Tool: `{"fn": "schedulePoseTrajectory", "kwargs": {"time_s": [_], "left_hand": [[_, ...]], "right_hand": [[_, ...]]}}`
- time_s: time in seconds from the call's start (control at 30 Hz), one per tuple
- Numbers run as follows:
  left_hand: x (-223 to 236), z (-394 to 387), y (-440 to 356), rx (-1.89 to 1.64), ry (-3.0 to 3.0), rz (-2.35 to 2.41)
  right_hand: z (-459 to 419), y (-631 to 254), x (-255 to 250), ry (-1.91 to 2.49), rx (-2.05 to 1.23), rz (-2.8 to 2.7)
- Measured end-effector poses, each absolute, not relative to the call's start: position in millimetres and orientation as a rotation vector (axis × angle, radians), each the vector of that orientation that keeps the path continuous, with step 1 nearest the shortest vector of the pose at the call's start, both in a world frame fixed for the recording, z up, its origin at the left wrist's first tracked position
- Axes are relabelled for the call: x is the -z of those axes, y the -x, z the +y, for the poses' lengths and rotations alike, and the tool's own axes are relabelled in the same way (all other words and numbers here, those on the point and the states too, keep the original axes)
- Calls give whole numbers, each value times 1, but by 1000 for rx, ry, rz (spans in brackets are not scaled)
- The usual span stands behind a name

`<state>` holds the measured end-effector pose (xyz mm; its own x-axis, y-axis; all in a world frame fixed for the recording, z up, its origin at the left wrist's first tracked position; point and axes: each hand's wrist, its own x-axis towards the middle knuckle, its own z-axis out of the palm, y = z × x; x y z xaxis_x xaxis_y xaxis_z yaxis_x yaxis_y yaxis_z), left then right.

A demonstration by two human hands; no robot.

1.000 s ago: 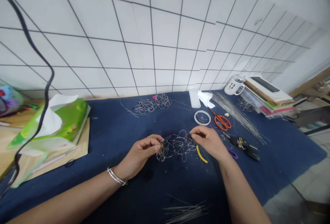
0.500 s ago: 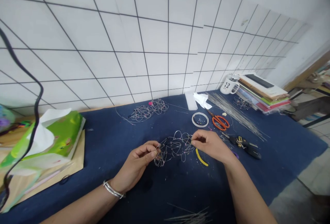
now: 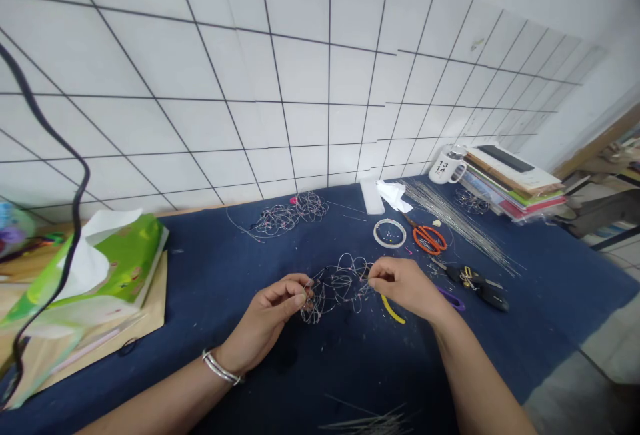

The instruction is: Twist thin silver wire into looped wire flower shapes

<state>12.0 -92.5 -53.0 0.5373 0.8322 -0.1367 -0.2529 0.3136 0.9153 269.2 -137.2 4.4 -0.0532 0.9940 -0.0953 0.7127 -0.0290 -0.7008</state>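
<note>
A piece of looped silvery wire strung with small pinkish beads, a beaded wire piece [image 3: 343,283], is held between my two hands just above the dark blue cloth. My left hand [image 3: 277,308], with silver bangles at the wrist, pinches its left end between thumb and fingers. At the right end, the thumb and fingertips of my right hand [image 3: 400,281] are closed on the wire; the exact strand is too fine to make out. A yellow curved handle [image 3: 393,309] lies partly under my right hand. Beside that wrist is a purple handle [image 3: 451,299].
Looped wire pieces [image 3: 293,215] lie near the wall. To the right are a round bead dish [image 3: 389,233], orange-handled scissors [image 3: 429,238], black pliers [image 3: 477,286], long wires [image 3: 455,221], a mug [image 3: 447,165] and stacked books [image 3: 515,181]. A tissue pack [image 3: 135,258] sits left; cut wires [image 3: 373,421] lie in front.
My right hand has shifted slightly left along the wire, uncovering more of the purple handle. My left hand keeps its pinch. The whole view has moved a little.
</note>
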Motion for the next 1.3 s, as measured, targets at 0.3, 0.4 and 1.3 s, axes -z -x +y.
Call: {"fn": "schedulePoseTrajectory", "kwargs": {"time_s": [0.3, 0.4, 1.3], "left_hand": [[51, -92, -12, -789, -1045, 680], [51, -93, -12, -787, -1059, 683], [46, -94, -14, -800, -1065, 702]], "right_hand": [[-137, -268, -3, 1740, -854, -1825], [-137, -267, -2, 1723, -864, -1827], [-138, -267, -3, 1700, -915, -1817]]}}
